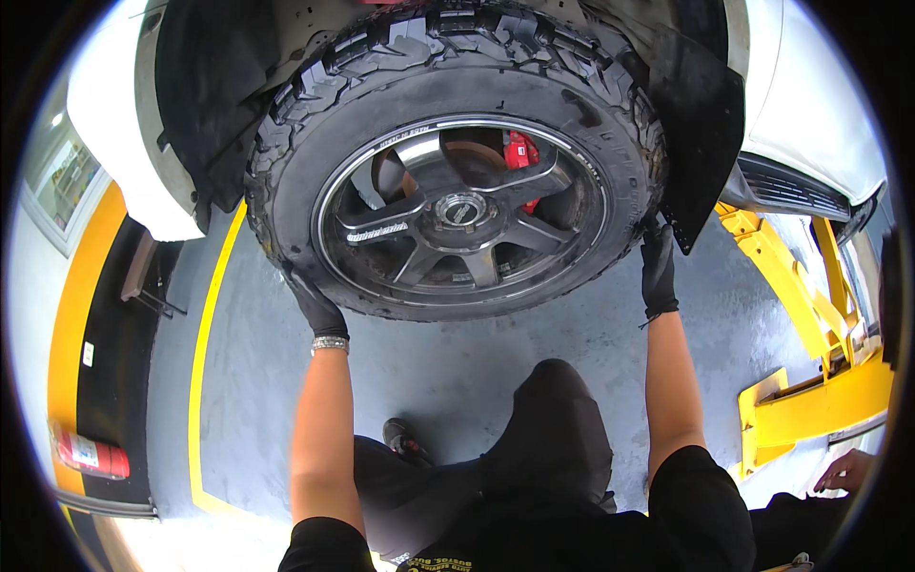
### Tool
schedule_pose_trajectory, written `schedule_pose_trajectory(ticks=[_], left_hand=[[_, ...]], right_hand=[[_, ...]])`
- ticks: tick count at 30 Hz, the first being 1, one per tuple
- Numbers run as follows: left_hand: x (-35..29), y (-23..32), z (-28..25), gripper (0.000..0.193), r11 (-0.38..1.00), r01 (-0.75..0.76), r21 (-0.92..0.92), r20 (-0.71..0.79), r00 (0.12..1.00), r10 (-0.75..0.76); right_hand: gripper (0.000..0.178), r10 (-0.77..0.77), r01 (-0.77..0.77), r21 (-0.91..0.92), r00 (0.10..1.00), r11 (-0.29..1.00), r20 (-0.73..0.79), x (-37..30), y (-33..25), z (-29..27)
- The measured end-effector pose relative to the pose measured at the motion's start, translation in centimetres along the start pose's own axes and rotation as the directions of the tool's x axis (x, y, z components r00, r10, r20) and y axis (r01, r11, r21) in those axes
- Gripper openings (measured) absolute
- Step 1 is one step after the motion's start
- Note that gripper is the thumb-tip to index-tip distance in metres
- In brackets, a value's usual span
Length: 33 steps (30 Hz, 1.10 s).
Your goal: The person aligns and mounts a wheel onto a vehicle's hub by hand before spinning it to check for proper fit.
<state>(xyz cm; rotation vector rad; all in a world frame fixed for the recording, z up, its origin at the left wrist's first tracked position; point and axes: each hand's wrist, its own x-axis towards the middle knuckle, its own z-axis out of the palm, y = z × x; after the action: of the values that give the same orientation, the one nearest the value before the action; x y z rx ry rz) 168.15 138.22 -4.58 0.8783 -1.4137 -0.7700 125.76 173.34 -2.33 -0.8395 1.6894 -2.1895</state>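
A large wheel with a knobby black tire (295, 191) and a dark multi-spoke rim (481, 267) fills the wheel well of a white vehicle. My left hand (316, 307), in a black glove, presses against the tire's lower left edge. On the lower right edge rests my right hand (658, 272), gloved too, with its fingers pointing up along the tread. Both hands hold the tire from its sides, and the fingertips are partly hidden behind it. Between the spokes a red brake caliper (520, 153) shows.
A black mud flap (701, 143) hangs just right of the tire. Yellow lift arms (810, 410) stand at the right, below the side step (796, 186). Another person's hand (843, 472) is at the lower right. A red fire extinguisher (95, 456) lies far left, beside a yellow floor line (198, 381).
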Motion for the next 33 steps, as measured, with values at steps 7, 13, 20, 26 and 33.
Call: schedule_pose_trajectory(ticks=[7,13,20,26,33], left_hand=[[0.3,-1.1,3.0,0.069,0.999,0.002,-0.045,-0.109,0.994,-0.006],[2.0,-0.8,-0.9,0.054,0.998,-0.003,0.067,-0.145,0.989,0.013],[3.6,0.6,-3.2,0.053,0.971,0.152,-0.186,0.01,0.988,-0.153],[6.7,-1.2,-2.9,0.063,0.986,-0.129,0.105,-0.03,0.991,0.133],[10.9,-5.8,-5.4,0.04,0.964,0.197,-0.181,0.264,0.954,-0.145]], right_hand=[[0.061,0.003,-0.003,-0.034,1.0,0.999,-0.01,-1.3,-2.1,3.0],[0.062,-0.012,0.005,-0.059,0.993,0.998,-0.12,0.7,-0.4,1.8],[0.064,0.0,0.003,-0.213,1.0,0.977,0.015,5.5,2.5,-1.6],[0.053,0.013,-0.017,-0.053,0.997,0.998,-0.077,7.2,4.4,-3.5],[0.065,-0.048,0.042,-0.083,0.996,0.996,-0.073,9.6,9.2,-5.7]])
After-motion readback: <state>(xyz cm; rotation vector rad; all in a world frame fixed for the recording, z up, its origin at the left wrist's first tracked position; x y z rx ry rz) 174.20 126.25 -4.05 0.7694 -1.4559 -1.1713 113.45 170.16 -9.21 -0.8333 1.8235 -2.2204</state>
